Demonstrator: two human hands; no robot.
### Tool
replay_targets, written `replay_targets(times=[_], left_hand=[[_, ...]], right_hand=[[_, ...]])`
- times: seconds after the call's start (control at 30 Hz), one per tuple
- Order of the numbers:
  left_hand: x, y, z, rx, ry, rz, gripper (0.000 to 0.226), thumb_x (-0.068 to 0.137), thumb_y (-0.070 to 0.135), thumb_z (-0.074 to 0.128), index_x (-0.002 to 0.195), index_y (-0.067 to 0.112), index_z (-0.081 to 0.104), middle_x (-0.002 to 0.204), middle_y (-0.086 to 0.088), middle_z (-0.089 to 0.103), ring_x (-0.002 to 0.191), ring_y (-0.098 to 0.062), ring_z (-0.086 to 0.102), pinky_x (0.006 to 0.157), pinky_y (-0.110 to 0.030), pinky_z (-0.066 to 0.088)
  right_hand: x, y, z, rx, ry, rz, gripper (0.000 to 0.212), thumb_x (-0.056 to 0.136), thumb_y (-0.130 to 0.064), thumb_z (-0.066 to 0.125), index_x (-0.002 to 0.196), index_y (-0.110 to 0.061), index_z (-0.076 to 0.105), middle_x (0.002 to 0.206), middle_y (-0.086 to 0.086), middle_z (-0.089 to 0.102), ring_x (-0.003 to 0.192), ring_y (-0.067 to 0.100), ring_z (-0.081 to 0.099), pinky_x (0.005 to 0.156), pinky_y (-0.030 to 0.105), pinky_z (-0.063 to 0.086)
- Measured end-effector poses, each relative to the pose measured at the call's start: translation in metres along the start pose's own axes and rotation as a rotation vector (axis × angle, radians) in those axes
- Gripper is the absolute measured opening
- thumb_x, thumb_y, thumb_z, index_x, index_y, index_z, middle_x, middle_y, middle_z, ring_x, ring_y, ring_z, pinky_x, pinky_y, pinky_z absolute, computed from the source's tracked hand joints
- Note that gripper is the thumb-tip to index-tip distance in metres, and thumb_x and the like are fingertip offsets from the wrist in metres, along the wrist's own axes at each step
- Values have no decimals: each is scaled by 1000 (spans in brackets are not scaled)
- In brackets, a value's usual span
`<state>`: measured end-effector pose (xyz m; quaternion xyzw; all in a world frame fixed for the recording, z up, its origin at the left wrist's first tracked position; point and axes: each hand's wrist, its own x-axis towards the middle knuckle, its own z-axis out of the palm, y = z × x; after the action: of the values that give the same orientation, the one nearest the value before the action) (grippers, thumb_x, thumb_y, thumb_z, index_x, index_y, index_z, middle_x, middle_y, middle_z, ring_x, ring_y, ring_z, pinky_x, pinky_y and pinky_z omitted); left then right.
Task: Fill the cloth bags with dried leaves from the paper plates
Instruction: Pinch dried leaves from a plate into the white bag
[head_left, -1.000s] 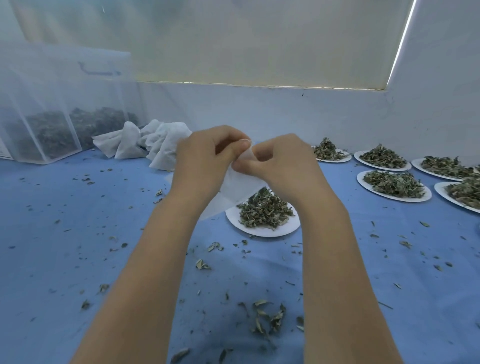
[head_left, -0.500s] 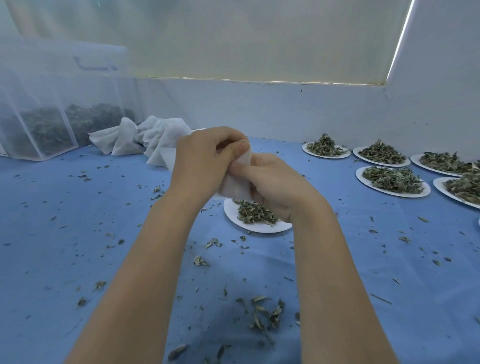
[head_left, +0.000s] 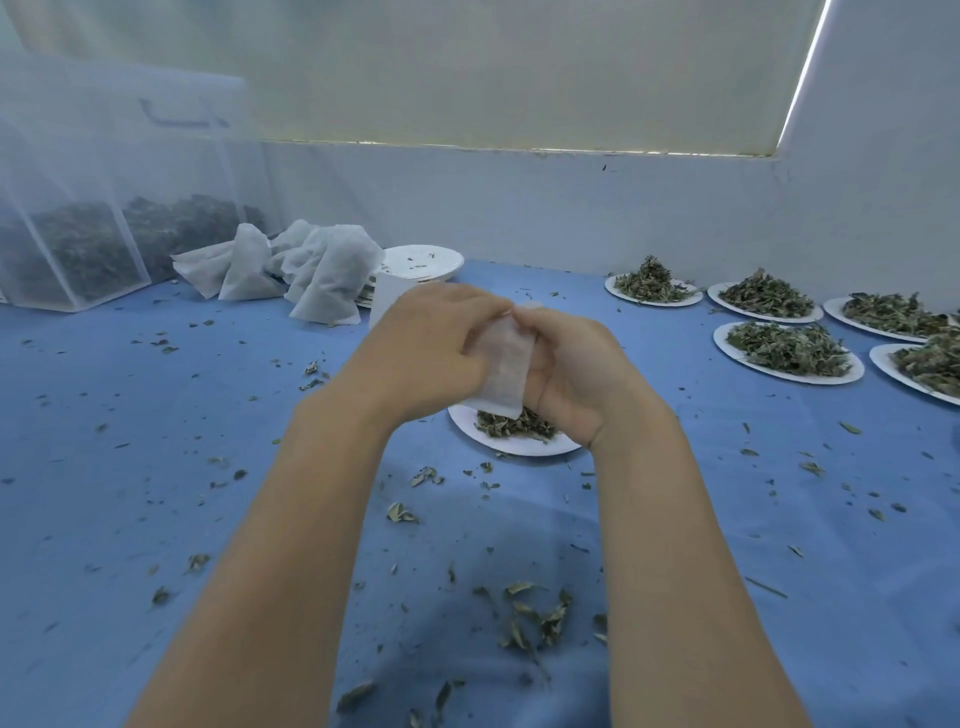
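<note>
A small white cloth bag (head_left: 503, 370) hangs between my hands above the table's middle. My left hand (head_left: 423, 349) grips its left side and my right hand (head_left: 574, 371) grips its right side, fingers curled into the cloth. Directly beneath them sits a paper plate (head_left: 519, 446) with a low heap of dried leaves (head_left: 514, 423), partly hidden by my hands. Several more plates heaped with dried leaves (head_left: 787, 349) stand at the right.
A heap of white cloth bags (head_left: 306, 265) lies at the back left, beside a stack of leafless paper plates (head_left: 423, 262). Clear bins holding dark leaves (head_left: 78, 249) stand at far left. Loose leaf bits (head_left: 530, 616) litter the blue tablecloth. A wall runs behind.
Both hands have sunk closer to the plate with the bag, which now hangs bunched between them. The view shifted, uncovering the stack of plates behind.
</note>
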<state>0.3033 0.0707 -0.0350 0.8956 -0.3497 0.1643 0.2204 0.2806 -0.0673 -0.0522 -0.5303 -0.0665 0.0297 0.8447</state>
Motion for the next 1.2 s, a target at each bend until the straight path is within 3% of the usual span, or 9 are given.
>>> replay_targets(times=[0.1, 0.17, 0.27, 0.4, 0.57, 0.63, 0.77, 0.93, 1.2], left_hand=[[0, -4, 10, 222, -146, -43, 82, 66, 29, 66, 140, 20, 32, 130, 5, 42, 124, -14, 33, 107, -25, 15], [1, -2, 25, 353, 17, 12, 61, 68, 36, 57, 123, 14, 44, 107, 5, 47, 112, -19, 44, 104, -28, 22], [-2, -2, 38, 237, 178, 0, 38, 72, 27, 55, 104, 7, 52, 91, 0, 53, 88, -25, 52, 74, -26, 32], [-12, -23, 38, 296, 158, -86, 41, 73, 27, 64, 108, 10, 51, 101, -4, 59, 91, -28, 54, 65, -29, 30], [-12, -49, 29, 305, 50, -204, 59, 72, 36, 67, 122, 14, 45, 116, -3, 55, 102, -28, 51, 71, -30, 31], [-10, -53, 32, 251, 8, -244, 66, 71, 37, 67, 128, 18, 40, 122, -2, 52, 107, -27, 50, 76, -31, 34], [-4, -57, 46, 119, -25, -284, 70, 70, 34, 70, 132, 24, 38, 123, 0, 50, 109, -24, 49, 81, -30, 36], [-1, -62, 56, -72, -23, -281, 68, 66, 28, 73, 127, 27, 44, 115, 4, 52, 105, -19, 48, 82, -30, 38], [-3, -69, 61, -255, 30, -325, 71, 50, 38, 60, 120, 29, 51, 108, 12, 54, 95, -10, 48, 74, -22, 32]], right_hand=[[-2, -5, -4, 132, -104, 95, 28, 92, -14, 41, 90, -1, 66, 86, 13, 70, 79, 24, 69, 70, 36, 58], [-1, -8, -2, 106, -139, 130, 29, 92, -18, 41, 89, -2, 65, 84, 11, 69, 78, 22, 68, 72, 32, 57], [2, -7, 1, -28, -123, 136, 30, 97, -21, 42, 94, -2, 65, 93, 12, 66, 90, 24, 63, 88, 37, 50], [5, -14, -5, -439, -56, 142, 30, 96, -27, 51, 95, -2, 67, 87, 14, 71, 84, 27, 69, 82, 37, 57], [19, -15, -29, -1196, 326, -149, 22, 90, -29, 55, 82, -17, 71, 85, -1, 71, 73, 9, 61, 67, 22, 50], [22, -9, -37, -1386, 274, -151, 16, 86, -38, 59, 91, -28, 70, 93, -9, 64, 76, 1, 53, 61, 16, 38], [33, 4, -49, -1628, 150, 2, 47, 79, -54, 62, 121, -33, 60, 109, -3, 52, 97, 12, 50, 67, 23, 35], [44, 7, -55, -1723, 122, 51, 55, 84, -49, 60, 131, -23, 51, 118, 3, 57, 102, 17, 49, 75, 26, 36], [43, 3, -63, -1615, 135, -119, 10, 85, -24, 68, 93, -21, 74, 80, -7, 63, 72, 7, 54, 54, 8, 35]])
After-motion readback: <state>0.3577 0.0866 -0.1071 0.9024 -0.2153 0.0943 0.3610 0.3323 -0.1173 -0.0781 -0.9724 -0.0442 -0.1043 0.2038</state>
